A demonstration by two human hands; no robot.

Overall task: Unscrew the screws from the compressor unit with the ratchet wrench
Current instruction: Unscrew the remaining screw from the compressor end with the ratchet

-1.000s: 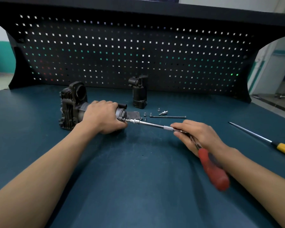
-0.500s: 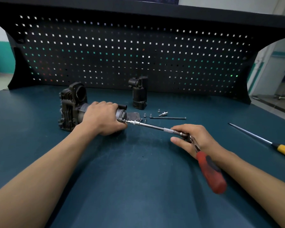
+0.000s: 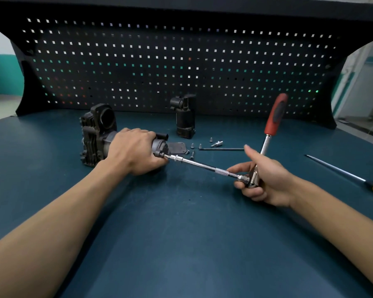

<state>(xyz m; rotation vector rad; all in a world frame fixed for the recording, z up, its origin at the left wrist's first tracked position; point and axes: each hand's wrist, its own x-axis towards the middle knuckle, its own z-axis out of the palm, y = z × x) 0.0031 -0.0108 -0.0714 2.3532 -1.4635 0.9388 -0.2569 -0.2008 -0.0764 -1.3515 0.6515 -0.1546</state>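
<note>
The dark grey compressor unit (image 3: 95, 134) lies on its side on the blue bench. My left hand (image 3: 134, 151) is clamped over its cylindrical motor body, holding it down. A long silver extension bar (image 3: 202, 165) runs from the unit's right end to the ratchet wrench head (image 3: 253, 179). My right hand (image 3: 265, 181) grips that head, thumb raised. The wrench's red handle (image 3: 276, 115) stands up and away from me. Several removed screws (image 3: 195, 148) lie just behind the bar.
A black cylindrical part (image 3: 184, 119) stands upright near the pegboard (image 3: 181, 61). A flat dark cover plate (image 3: 177, 146), a small socket (image 3: 217, 144) and a long thin rod (image 3: 221, 149) lie behind the bar. A yellow-handled screwdriver (image 3: 353, 177) rests at the right.
The red handle has swung from pointing down toward me to standing upright and away. My right hand has turned with it at the ratchet head. My left hand stays on the unit.
</note>
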